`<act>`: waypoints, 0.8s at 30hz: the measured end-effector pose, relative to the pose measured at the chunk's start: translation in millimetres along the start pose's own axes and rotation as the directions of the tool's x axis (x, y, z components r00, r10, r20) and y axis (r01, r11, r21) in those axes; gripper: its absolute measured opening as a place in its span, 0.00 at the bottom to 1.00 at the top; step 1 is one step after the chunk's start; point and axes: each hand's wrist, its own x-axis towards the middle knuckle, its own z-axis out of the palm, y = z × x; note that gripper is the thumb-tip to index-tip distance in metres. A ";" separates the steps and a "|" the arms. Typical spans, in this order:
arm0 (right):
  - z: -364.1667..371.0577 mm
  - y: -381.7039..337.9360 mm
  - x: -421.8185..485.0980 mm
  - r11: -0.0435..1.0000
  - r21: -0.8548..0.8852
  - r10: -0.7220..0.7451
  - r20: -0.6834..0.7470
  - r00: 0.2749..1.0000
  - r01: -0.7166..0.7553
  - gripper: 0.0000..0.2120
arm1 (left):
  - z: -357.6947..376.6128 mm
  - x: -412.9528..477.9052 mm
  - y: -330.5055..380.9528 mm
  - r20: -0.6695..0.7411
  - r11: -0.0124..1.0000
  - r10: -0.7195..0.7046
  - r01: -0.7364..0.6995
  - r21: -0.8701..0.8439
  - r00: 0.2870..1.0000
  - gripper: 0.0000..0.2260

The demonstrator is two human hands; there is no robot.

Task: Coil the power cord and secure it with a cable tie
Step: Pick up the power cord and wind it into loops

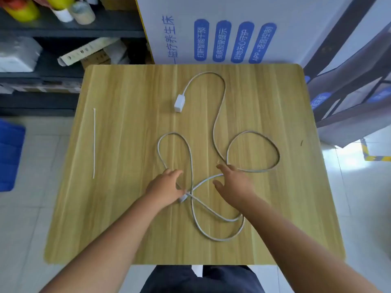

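The power cord (220, 240) lies loose on the tabletop (127, 218) in several wide loops that cross each other in front of the person. Its white plug block (179, 103) rests further away, near the middle. The left hand (167, 187) lies on the cord at the crossing, its fingers curled down and holding the line just beside the small end connector (183, 199), which sticks out under the thumb. The right hand (232, 182) is over the neighbouring loop with fingers spread and holds nothing; whether the fingertips already touch the cord, I cannot tell. The cable tie (94, 142) lies straight, well apart, on the left side of the tabletop.

By my judgement, the coiling has hardly begun, and the danger is in the crossings. If the held end is pulled through while the loops lie one over the other, they may close into a knot instead of a round coil. The far plug block can also drag and catch a loop (it is the heavy part). Later, the tie is far from both hands — reaching for it means one hand must hold the whole coil, and a springy cord may open again.
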 end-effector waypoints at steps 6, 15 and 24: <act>68.3 -5.2 -5.9 0.997 -0.045 0.077 0.311 0.947 -0.066 0.24 | 47.7 7.7 -1.4 0.153 0.995 -0.067 0.055 0.081 0.986 0.35; 98.2 -0.8 -8.4 0.989 -0.145 0.058 0.389 0.919 -0.001 0.16 | 51.8 -0.3 -28.2 -0.044 0.998 -0.031 0.034 0.055 0.999 0.17; 90.0 7.4 -4.5 1.000 0.013 0.005 0.437 0.900 -0.012 0.17 | -1.2 -19.5 -55.8 -0.166 0.965 0.020 -0.063 -0.255 0.986 0.09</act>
